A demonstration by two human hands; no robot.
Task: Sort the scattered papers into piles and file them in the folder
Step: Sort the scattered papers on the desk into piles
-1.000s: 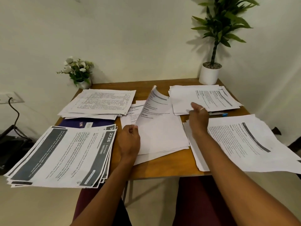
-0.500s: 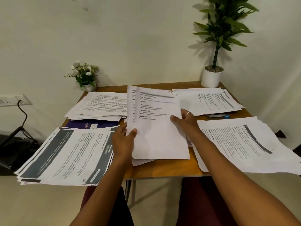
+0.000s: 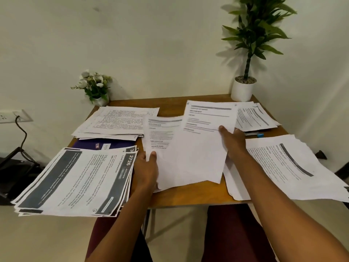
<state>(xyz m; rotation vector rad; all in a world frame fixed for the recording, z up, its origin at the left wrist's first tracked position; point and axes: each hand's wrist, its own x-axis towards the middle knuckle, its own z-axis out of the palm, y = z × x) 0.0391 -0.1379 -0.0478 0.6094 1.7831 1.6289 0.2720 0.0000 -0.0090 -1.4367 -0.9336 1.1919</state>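
So, right hand (image 3: 233, 138) pinched the sheet (image 3: 200, 148), long axis tilted toward the far-right pile (image 3: 255, 118) just beyond; left hand (image 3: 146, 171) gripped the middle stack (image 3: 160, 133).

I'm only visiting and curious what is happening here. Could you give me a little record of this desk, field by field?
table: wooden, set in a wall corner
piles: near-left pile, far-left pile, centre pile, far-right pile, near-right pile
folder: purple, mostly under the left piles
left hand: grips centre pile's near-left edge, thumb on top
right hand: holds top sheet at its right edge, slanted over centre pile
extras: flowers, plant, pen
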